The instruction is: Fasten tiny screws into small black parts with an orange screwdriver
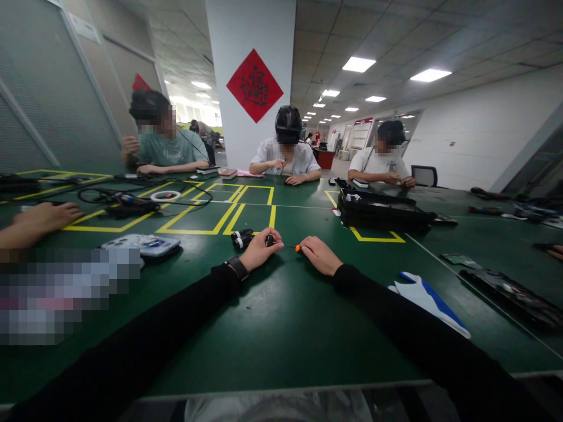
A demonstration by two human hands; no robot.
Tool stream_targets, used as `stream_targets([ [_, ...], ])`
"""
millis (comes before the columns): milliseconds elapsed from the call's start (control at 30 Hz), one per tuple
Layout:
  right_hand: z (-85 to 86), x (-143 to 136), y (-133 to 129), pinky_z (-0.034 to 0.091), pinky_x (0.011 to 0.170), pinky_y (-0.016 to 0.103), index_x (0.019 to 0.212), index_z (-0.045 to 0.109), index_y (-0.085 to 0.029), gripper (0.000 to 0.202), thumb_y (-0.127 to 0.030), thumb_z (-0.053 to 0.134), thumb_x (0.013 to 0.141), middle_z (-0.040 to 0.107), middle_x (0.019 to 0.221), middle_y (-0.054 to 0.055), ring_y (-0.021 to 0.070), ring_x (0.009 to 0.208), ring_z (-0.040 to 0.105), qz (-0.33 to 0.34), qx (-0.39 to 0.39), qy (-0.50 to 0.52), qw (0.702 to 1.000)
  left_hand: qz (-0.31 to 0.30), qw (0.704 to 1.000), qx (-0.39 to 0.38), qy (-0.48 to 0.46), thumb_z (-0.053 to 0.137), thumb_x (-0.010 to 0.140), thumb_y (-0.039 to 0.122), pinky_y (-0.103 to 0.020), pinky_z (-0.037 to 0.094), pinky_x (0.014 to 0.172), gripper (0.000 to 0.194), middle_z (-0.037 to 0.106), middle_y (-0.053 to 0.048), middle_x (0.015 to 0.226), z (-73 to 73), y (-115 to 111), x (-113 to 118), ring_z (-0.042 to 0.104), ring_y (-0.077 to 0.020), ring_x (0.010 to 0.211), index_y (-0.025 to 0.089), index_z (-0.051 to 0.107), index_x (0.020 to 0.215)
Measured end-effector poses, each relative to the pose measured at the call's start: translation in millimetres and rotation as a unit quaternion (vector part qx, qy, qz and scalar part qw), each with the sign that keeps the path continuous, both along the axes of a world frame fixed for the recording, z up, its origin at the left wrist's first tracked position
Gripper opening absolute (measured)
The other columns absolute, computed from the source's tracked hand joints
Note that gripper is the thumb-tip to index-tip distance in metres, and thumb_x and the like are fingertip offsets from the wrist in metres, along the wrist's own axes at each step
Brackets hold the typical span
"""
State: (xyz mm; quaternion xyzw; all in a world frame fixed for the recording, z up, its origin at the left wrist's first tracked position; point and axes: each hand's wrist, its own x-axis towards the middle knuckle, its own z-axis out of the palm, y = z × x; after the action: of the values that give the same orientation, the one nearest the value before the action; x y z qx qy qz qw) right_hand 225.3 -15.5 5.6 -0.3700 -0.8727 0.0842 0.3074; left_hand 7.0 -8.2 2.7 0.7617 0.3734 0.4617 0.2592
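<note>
My left hand [260, 250] is closed, its fingers pinching a small black part [269, 240]. A thin dark rod [289, 247] spans the gap between my hands, level above the green table. At the rod's right end is a small orange piece [298, 248], pinched by my closed right hand [322, 255]. Whether the rod joins the black part is hidden by my left fingers. Just behind my left hand lie black cylinders with white bands [241, 237].
Yellow tape outlines [215, 228] mark the green table [272, 334]. A phone [147, 245] lies left, near another person's hand [48, 220] and cables [127, 199]. To the right are a black casing [382, 210], a white-and-blue glove [428, 299] and a black assembly [514, 293]. Several people sit around.
</note>
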Motion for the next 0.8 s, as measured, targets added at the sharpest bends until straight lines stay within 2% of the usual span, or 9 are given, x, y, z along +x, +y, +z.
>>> stream_targets([
  [200, -0.8, 1.7, -2.2, 0.038, 0.077, 0.028, 0.089, 0.054, -0.015, 0.012, -0.022, 0.048, 0.081, 0.055, 0.089, 0.005, 0.0142, 0.083, 0.048, 0.026, -0.004, 0.027, 0.999, 0.021, 1.0, -0.008, 0.002, 0.06, 0.07, 0.036, -0.029, 0.041, 0.075, 0.028, 0.057, 0.0, 0.077, -1.0, 0.4, -0.5, 0.054, -0.013, 0.073, 0.017, 0.052, 0.088],
  [400, -3.4, 0.1, -3.4, 0.038, 0.068, 0.025, 0.09, 0.049, -0.016, 0.017, -0.025, 0.055, 0.077, 0.054, 0.083, 0.002, 0.0124, 0.073, 0.048, 0.007, -0.025, 0.027, 0.999, 0.011, 1.0, 0.006, 0.016, 0.06, 0.07, 0.039, -0.028, 0.04, 0.073, 0.029, 0.056, 0.001, 0.073, -0.6, -1.0, 1.9, 0.053, -0.0128, 0.071, 0.017, 0.053, 0.088],
  [500, -1.8, -1.5, -3.7, 0.037, 0.074, 0.027, 0.088, 0.052, -0.016, 0.014, -0.028, 0.046, 0.084, 0.054, 0.085, 0.004, 0.014, 0.08, 0.047, 0.001, -0.003, 0.002, 1.0, 0.009, 1.0, -0.001, 0.004, 0.058, 0.072, 0.036, -0.028, 0.04, 0.073, 0.027, 0.055, 0.001, 0.073, -2.1, 0.5, 2.0, 0.052, -0.0122, 0.07, 0.017, 0.052, 0.09],
  [600, -0.8, -2.2, -3.4, 0.036, 0.078, 0.029, 0.082, 0.054, -0.015, 0.026, -0.025, 0.031, 0.09, 0.054, 0.083, 0.005, 0.0144, 0.081, 0.046, 0.005, 0.02, -0.025, 0.999, 0.002, 1.0, -0.006, 0.0, 0.057, 0.073, 0.034, -0.027, 0.04, 0.072, 0.025, 0.054, 0.002, 0.074, -2.8, 0.7, 1.5, 0.051, -0.0115, 0.07, 0.018, 0.051, 0.091],
  [800, -1.5, -0.9, -1.8, 0.037, 0.078, 0.028, 0.084, 0.054, -0.016, 0.028, -0.028, 0.029, 0.091, 0.052, 0.084, 0.006, 0.0145, 0.081, 0.047, 0.018, 0.02, -0.024, 0.999, 0.019, 0.999, 0.029, 0.026, 0.054, 0.076, 0.035, -0.027, 0.04, 0.072, 0.023, 0.052, 0.001, 0.078, -1.2, -3.5, 0.4, 0.05, -0.0122, 0.073, 0.018, 0.05, 0.091],
])
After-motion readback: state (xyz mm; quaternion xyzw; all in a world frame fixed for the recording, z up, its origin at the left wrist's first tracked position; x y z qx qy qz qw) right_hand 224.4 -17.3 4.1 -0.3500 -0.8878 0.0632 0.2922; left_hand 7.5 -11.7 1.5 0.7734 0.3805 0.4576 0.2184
